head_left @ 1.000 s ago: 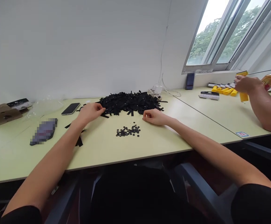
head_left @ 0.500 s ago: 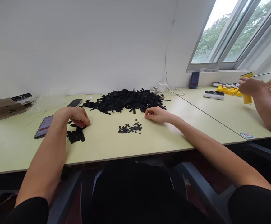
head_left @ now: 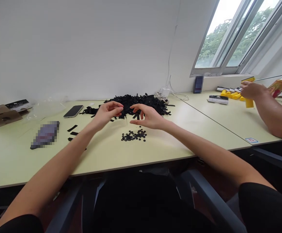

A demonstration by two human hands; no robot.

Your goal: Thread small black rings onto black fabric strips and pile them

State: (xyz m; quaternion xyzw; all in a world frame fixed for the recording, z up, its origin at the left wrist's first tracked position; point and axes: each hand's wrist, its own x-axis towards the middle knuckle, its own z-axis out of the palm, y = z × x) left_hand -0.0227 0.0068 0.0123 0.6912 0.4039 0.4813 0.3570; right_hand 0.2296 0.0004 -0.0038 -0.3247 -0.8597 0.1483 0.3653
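Observation:
My left hand (head_left: 108, 112) is raised in front of the dark heap, thumb and fingertips pinched together. What lies in that pinch, if anything, cannot be told against the black behind it. Facing it, my right hand (head_left: 148, 117) has its thumb and fingers spread, and nothing shows between them. Behind both hands lies a large pile of black fabric strips (head_left: 153, 103). Just below them, small black rings (head_left: 133, 135) are scattered on the pale table (head_left: 121, 155). A few loose black strips (head_left: 72, 128) lie beside my left forearm, which partly hides them.
On the left are a phone (head_left: 73, 111), a blurred-out device (head_left: 46, 134), clear plastic (head_left: 49, 106) and brown cardboard (head_left: 2, 116). White cables (head_left: 165, 92) run down the wall. At right, another person's hand (head_left: 252, 90) holds a yellow item (head_left: 249, 103) near more yellow pieces.
My left hand has moved right and up from the loose strips to in front of the heap. My right hand has shifted slightly left and its fingers have spread apart.

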